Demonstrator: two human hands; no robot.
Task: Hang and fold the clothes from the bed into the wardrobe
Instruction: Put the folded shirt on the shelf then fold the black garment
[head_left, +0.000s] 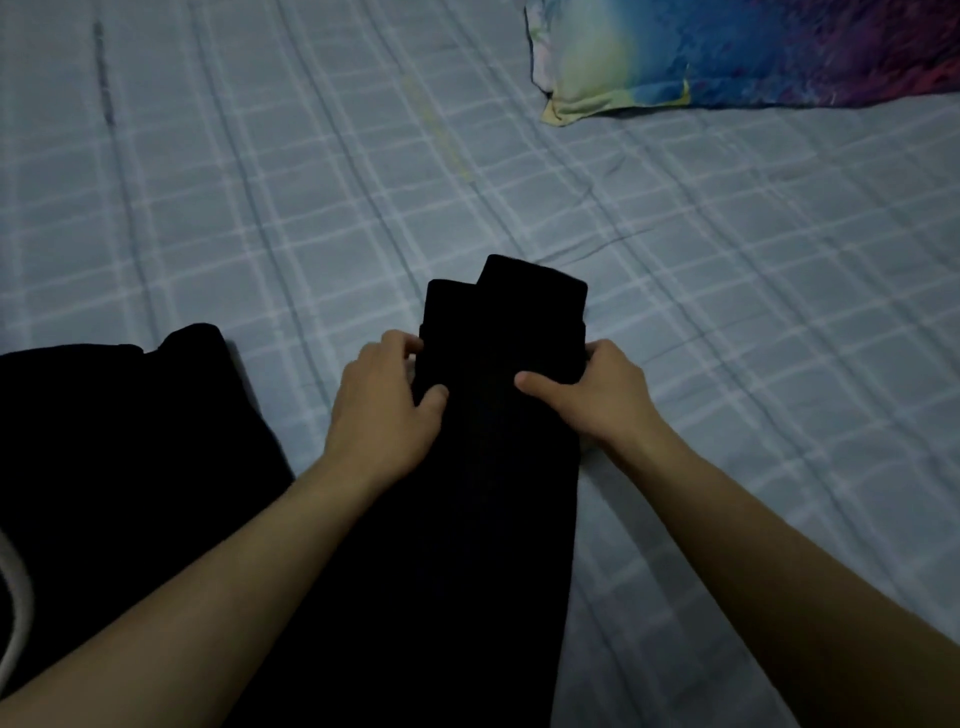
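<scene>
We're looking down at a bed (727, 312) covered in a pale blue-grey checked sheet, wrinkled in a few spots, and it fills pretty much the whole view. Lighting is dim, so dark stuff loses detail.

Running from the bottom edge up the middle is a long black garment (498, 467), lying flat on the sheet in a narrow strip. Its far end shows two squared-off ends side by side, one poking a bit further than the other, so it could be trouser legs, but we honestly can't tell for sure.

Off to the left there's a second dark garment (130, 426) spread on the bed, apart from the strip, with a bit of pale cord at the left edge.

Top right sits a pillow (727, 52) in a blue, green and purple print.

Our left hand (384, 400) grips the left edge of the strip near its far end, thumb on top, fingers curled round the side. Our right hand (597, 395) does the same on the right edge, thumb pressed on top.
</scene>
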